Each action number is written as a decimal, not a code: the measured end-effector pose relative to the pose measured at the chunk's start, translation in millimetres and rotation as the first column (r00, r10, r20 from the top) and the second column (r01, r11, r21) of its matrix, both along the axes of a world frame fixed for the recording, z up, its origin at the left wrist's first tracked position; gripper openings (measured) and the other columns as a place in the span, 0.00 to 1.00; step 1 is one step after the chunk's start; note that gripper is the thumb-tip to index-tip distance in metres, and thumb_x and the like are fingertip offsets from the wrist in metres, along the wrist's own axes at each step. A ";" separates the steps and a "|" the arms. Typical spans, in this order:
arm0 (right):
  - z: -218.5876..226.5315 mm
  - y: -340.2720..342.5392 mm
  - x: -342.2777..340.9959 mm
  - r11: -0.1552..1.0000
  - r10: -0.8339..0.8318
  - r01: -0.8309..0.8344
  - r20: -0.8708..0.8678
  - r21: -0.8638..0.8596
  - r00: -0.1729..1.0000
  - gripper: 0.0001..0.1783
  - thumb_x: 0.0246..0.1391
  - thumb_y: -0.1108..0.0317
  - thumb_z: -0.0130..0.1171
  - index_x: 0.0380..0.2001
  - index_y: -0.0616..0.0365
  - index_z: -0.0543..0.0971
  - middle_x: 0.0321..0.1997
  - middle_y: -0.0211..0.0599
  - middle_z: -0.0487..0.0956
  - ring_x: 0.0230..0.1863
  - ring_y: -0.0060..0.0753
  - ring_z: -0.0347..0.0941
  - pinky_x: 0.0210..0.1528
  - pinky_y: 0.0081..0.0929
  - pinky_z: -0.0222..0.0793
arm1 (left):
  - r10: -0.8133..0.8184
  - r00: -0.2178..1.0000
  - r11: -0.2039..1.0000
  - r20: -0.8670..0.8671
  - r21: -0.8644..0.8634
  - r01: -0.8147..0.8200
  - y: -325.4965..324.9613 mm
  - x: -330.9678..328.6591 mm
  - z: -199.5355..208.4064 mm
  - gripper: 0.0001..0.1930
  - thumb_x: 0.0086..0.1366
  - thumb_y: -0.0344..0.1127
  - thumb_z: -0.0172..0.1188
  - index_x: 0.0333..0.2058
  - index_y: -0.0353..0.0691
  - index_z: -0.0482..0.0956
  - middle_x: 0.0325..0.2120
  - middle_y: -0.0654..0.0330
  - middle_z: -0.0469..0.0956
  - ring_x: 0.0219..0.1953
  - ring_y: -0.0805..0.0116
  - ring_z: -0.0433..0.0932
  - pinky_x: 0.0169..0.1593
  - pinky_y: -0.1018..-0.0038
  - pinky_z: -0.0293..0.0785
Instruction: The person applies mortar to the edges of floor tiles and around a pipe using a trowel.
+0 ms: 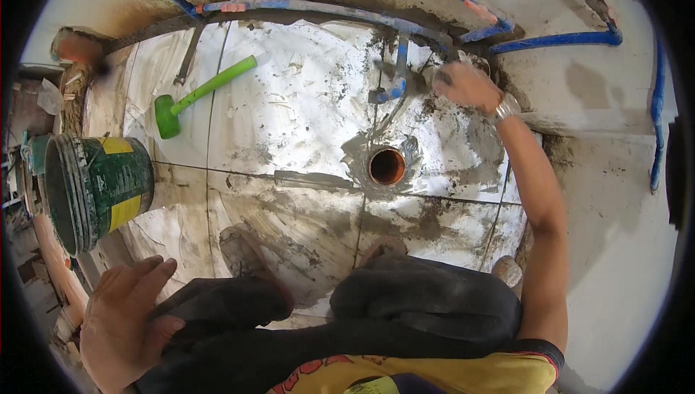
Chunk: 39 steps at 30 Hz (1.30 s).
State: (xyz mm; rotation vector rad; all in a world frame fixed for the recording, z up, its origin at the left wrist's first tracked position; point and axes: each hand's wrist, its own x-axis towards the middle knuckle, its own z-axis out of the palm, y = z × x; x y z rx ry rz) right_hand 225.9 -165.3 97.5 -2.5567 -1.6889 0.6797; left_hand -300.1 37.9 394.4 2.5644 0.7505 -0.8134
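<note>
My right hand (467, 84) reaches to the far right of the tiled floor (282, 119), fingers curled and blurred by motion. A dark grey smear lies beside it, near a blue pipe elbow (391, 92); what the fingers hold cannot be made out. Low at the left, over my knee, my left hand (127, 318) is open with nothing in it. A green mallet (167, 116) lies on the tiles at the far left. Nearer the middle, a round orange drain pipe (386, 166) opens through the floor, ringed with grey mortar.
A green bucket with yellow labels (119, 184) stands at the left. Blue pipes (311, 6) run along the back wall and another blue pipe (557, 41) along the right one. My shoes (246, 253) rest on the smeared tiles. Rubble (43, 289) lies beyond the left edge.
</note>
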 end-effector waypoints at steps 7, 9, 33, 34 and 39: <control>-0.7 28.4 2.0 0.993 -0.117 0.114 0.192 0.027 0.974 0.28 0.63 0.48 0.59 0.49 0.66 0.84 0.47 0.64 0.85 0.51 0.67 0.81 0.55 0.57 0.77 | -0.004 0.998 0.997 -0.058 -0.072 0.000 0.2 11.1 -0.5 0.39 0.60 0.57 0.70 0.63 0.34 0.78 0.58 0.42 0.80 0.60 0.38 0.77 0.64 0.50 0.72; -9.3 14.2 5.0 0.997 -0.024 0.013 0.144 0.076 0.989 0.29 0.62 0.48 0.59 0.48 0.67 0.84 0.44 0.65 0.85 0.50 0.69 0.82 0.54 0.58 0.77 | 0.012 0.998 0.998 -0.056 -0.056 -0.015 0.0 14.8 0.9 0.39 0.61 0.57 0.70 0.63 0.34 0.78 0.58 0.42 0.80 0.60 0.37 0.77 0.64 0.50 0.72; -26.8 26.1 21.4 0.999 -0.023 0.018 0.114 0.049 0.993 0.27 0.62 0.48 0.60 0.42 0.66 0.86 0.41 0.63 0.86 0.46 0.70 0.84 0.52 0.57 0.80 | -0.028 0.999 1.000 -0.043 0.000 0.028 -3.5 21.6 1.5 0.39 0.55 0.50 0.74 0.63 0.38 0.79 0.58 0.45 0.80 0.60 0.41 0.78 0.63 0.53 0.74; -30.1 25.5 27.1 0.999 -0.029 0.024 0.119 0.044 0.992 0.27 0.62 0.48 0.60 0.42 0.66 0.86 0.41 0.63 0.86 0.46 0.70 0.84 0.52 0.57 0.80 | -0.032 0.999 0.999 -0.032 0.001 0.032 -4.8 23.5 1.0 0.39 0.55 0.50 0.74 0.63 0.37 0.79 0.58 0.45 0.80 0.59 0.41 0.78 0.63 0.53 0.74; -17.8 44.7 13.8 0.987 -0.158 0.151 0.122 0.060 0.980 0.27 0.63 0.48 0.59 0.43 0.65 0.87 0.44 0.64 0.86 0.49 0.68 0.84 0.55 0.55 0.80 | -0.047 0.999 0.997 -0.012 -0.061 0.046 -0.7 21.9 -2.0 0.38 0.57 0.51 0.74 0.63 0.36 0.78 0.57 0.44 0.81 0.59 0.39 0.78 0.63 0.53 0.74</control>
